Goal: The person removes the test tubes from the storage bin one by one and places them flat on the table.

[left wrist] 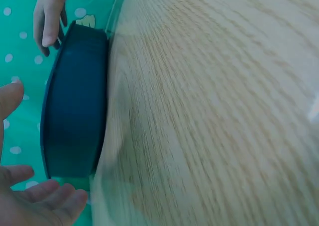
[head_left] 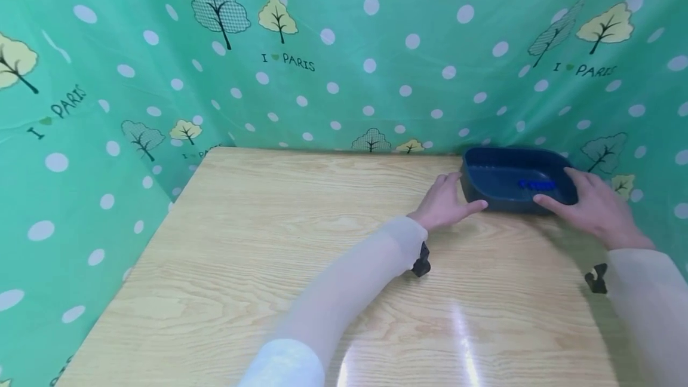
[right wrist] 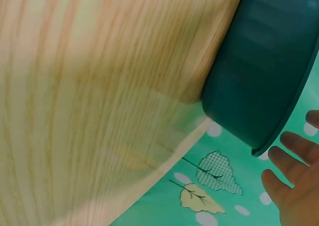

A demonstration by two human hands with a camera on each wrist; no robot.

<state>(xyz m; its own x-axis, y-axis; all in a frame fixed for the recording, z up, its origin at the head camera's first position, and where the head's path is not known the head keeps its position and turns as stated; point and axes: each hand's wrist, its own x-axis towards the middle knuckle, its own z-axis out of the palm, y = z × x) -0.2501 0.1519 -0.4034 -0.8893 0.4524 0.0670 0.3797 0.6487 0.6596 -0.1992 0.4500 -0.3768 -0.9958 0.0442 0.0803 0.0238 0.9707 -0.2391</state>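
Note:
A dark blue rectangular basin (head_left: pixel 484 196) with rounded corners stands at the back right of the table. Inside it lies a small bright blue ridged thing (head_left: pixel 537 185), too small to make out its kind. My left hand (head_left: pixel 442 203) is spread at the basin's left end, thumb pointing along the front wall. At the right end is my right hand (head_left: pixel 599 205), its thumb over the front rim and its fingers by the right rim. The left wrist view shows the left fingers (left wrist: pixel 57 198) spread just off the wall; the right fingertips (right wrist: pixel 286 161) are close to the rim in theirs.
The pale wood-grain table (head_left: pixel 269 243) reaches left and forward from the basin. Green dotted cloth (head_left: pixel 344 64) printed with trees hangs behind it and along both sides. Each sleeved wrist carries a black mount (head_left: pixel 421 260).

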